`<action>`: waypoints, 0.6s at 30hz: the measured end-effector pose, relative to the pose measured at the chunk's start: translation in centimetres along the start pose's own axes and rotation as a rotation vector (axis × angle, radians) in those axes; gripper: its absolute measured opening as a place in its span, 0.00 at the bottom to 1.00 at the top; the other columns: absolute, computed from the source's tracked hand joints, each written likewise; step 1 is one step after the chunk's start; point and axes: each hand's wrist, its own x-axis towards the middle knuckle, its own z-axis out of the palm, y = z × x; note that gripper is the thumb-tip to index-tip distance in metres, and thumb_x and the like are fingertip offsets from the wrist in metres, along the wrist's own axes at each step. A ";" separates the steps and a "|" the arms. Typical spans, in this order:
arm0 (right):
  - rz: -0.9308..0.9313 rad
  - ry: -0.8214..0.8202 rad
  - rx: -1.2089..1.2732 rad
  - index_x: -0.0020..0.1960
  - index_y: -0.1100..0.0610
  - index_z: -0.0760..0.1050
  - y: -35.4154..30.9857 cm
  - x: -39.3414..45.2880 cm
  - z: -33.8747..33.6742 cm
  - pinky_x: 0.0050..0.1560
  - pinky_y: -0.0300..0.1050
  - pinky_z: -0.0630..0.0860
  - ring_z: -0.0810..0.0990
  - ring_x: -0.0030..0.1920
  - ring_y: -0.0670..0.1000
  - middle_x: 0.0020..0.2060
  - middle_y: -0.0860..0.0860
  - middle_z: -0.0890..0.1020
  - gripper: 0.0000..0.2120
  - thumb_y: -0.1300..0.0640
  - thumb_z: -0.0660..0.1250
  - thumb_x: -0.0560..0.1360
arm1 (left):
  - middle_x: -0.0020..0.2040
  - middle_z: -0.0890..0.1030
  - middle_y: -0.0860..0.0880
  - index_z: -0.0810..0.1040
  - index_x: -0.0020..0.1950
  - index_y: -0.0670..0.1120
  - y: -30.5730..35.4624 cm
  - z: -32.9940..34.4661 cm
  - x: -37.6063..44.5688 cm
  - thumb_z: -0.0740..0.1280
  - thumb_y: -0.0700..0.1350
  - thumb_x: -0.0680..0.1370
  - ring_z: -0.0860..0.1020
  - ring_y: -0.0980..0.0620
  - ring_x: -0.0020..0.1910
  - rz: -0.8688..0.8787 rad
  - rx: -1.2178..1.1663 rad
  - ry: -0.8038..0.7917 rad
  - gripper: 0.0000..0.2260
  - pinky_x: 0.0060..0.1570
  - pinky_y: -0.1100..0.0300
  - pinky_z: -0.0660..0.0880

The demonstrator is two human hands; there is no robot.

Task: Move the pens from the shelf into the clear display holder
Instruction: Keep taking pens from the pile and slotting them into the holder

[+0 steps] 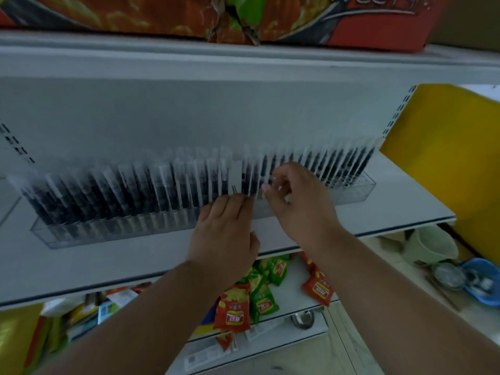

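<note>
A long clear display holder (67, 235) stands on the white shelf (108, 269) and runs from left to right. It is packed with several upright dark pens (113, 196) with white tops. My left hand (224, 234) reaches its straight fingers against the pens at the row's middle. Just to the right, my right hand (295, 196) has its fingers curled and pinches a pen (260, 194) in the row. The picture is blurred, so the pen's exact seat in the holder is unclear.
A red printed box (351, 20) lies on the shelf above. A yellow panel (443, 147) stands at the right. Below the shelf edge lie red and green snack packets (238, 307). A pale bucket (433, 244) and a blue bowl (481, 285) sit lower right.
</note>
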 end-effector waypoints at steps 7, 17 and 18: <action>-0.247 0.018 -0.071 0.56 0.57 0.77 -1.3 -2.7 -2.1 0.47 0.46 0.72 0.74 0.48 0.49 0.48 0.51 0.76 0.11 0.53 0.68 0.77 | 0.60 0.78 0.45 0.76 0.64 0.43 1.2 -2.7 -4.3 0.58 0.54 0.75 0.74 0.44 0.59 -0.097 0.016 0.068 0.23 0.60 0.49 0.72; -0.440 -0.335 -0.048 0.63 0.53 0.73 -5.4 -6.6 -1.9 0.61 0.53 0.70 0.72 0.60 0.53 0.57 0.50 0.74 0.18 0.45 0.64 0.78 | 0.55 0.78 0.51 0.78 0.59 0.50 2.3 -5.8 -15.0 0.60 0.53 0.74 0.73 0.47 0.57 -0.441 0.123 0.012 0.17 0.56 0.51 0.69; -0.443 -0.359 -0.030 0.63 0.53 0.73 -6.0 -7.1 -1.8 0.61 0.54 0.70 0.72 0.60 0.53 0.57 0.50 0.73 0.18 0.45 0.64 0.78 | 0.55 0.78 0.51 0.78 0.59 0.50 2.2 -6.1 -16.2 0.60 0.54 0.74 0.73 0.47 0.57 -0.474 0.136 0.003 0.17 0.56 0.51 0.70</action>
